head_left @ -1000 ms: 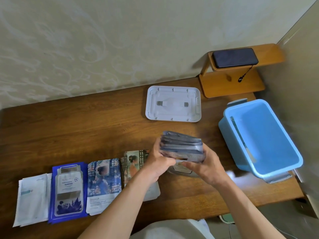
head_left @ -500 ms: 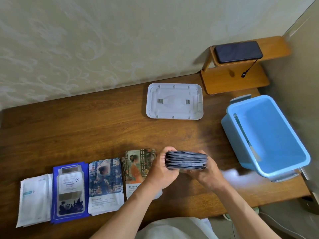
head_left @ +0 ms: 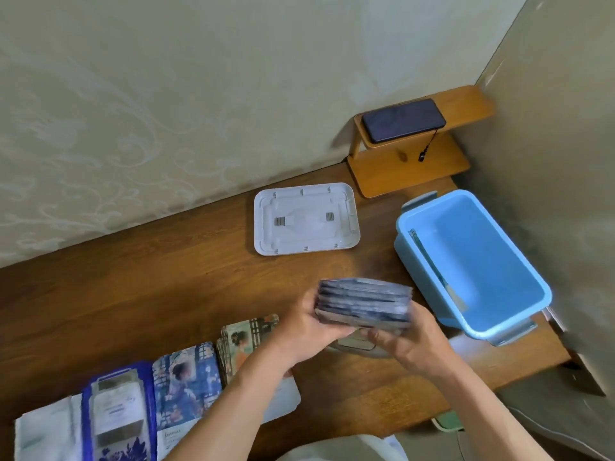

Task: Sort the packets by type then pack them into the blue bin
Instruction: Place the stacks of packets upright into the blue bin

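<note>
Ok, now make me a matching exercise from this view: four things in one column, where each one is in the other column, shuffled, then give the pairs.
Things
1. stack of packets
2. blue bin
3. white lid
4. phone

Places
A. on the small wooden shelf
B. flat on the table, near the wall
C. gripped between the left hand and right hand
D. at the table's right end, open

Pairs: 1-C, 2-D, 3-B, 4-A
</note>
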### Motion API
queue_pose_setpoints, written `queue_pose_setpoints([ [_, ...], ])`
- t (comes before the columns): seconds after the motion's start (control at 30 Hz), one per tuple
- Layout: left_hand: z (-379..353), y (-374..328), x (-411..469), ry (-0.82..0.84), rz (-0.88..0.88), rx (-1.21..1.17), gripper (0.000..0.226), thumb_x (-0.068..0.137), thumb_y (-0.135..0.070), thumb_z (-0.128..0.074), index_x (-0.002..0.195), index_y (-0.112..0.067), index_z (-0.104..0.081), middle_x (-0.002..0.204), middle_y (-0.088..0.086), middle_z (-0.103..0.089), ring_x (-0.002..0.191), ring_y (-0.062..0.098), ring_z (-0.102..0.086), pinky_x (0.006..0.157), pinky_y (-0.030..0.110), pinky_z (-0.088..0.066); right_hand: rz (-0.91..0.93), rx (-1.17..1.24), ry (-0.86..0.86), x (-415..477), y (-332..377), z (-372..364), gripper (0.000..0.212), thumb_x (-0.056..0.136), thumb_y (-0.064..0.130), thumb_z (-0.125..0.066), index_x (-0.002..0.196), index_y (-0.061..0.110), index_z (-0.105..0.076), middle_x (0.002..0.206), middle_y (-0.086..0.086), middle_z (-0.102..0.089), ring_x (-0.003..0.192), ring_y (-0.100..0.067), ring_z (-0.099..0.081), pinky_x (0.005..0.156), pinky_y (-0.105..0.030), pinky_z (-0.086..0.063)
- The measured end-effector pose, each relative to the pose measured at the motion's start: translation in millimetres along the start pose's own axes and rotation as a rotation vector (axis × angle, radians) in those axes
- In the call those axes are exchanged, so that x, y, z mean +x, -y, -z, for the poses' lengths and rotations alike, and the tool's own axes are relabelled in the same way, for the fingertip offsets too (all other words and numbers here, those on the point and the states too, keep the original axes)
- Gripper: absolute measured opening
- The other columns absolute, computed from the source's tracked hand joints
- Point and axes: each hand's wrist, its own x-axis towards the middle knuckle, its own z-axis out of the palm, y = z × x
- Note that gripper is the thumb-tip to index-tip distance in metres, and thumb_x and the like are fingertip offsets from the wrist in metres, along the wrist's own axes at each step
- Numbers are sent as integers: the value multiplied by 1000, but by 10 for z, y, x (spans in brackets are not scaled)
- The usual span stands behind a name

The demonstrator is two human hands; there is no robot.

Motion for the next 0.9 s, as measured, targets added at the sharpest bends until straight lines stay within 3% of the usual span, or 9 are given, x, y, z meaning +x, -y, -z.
queue_pose_setpoints([
  [0.13,-284,-600,190,212,-176,-132,50,77,-7,-84,123,-8,-66,118,14,-72,118,29,-66,103,53,-54,15,56,-175,-77,288,458,49,73,21,-88,118,18,-68,104,15,-76,98,-4,-72,80,-22,-58],
  [0.27,-748,-1018,512,361,-278,-282,45,84,5,-69,128,-3,-64,125,20,-69,124,36,-62,102,51,-52,17,34,-284,-98,533,1047,62,71,-2,-88,116,29,-58,101,22,-73,93,-1,-72,74,-17,-56],
  [0.4,-1191,-1212,813,407,-284,-345,52,84,9,-67,135,8,-56,135,32,-60,129,46,-57,108,61,-46,-17,-19,-302,-40,571,1595,57,72,0,-88,116,27,-65,104,9,-77,95,-12,-74,84,-39,-61],
  [0.53,-1469,-1296,937,283,-226,-340,56,81,-1,-77,135,-3,-61,132,18,-67,128,35,-61,107,56,-50,-68,48,-297,59,515,1900,54,74,-2,-86,118,21,-66,108,4,-77,98,-14,-74,86,-39,-61],
  [0.67,-1486,-1244,1064,58,-155,-280,49,69,-21,-87,115,-18,-71,120,8,-74,120,29,-67,105,55,-52,-129,11,-311,211,380,2029,45,75,1,-87,110,23,-69,100,9,-78,89,-10,-75,80,-33,-60],
  [0.8,-1286,-1191,1163,-147,-87,-282,35,84,-8,-78,117,-14,-67,109,11,-76,108,29,-72,95,44,-59,-186,-71,-321,368,285,2068,42,74,6,-87,104,28,-68,94,15,-77,84,-4,-73,81,-34,-60],
  [0.9,-1162,-1111,1174,-240,-47,-164,23,91,-9,-74,112,-18,-68,97,8,-76,91,18,-75,83,33,-63,-244,-114,-315,455,210,2067,43,74,12,-88,107,30,-67,99,11,-76,92,-11,-73,87,-44,-61],
])
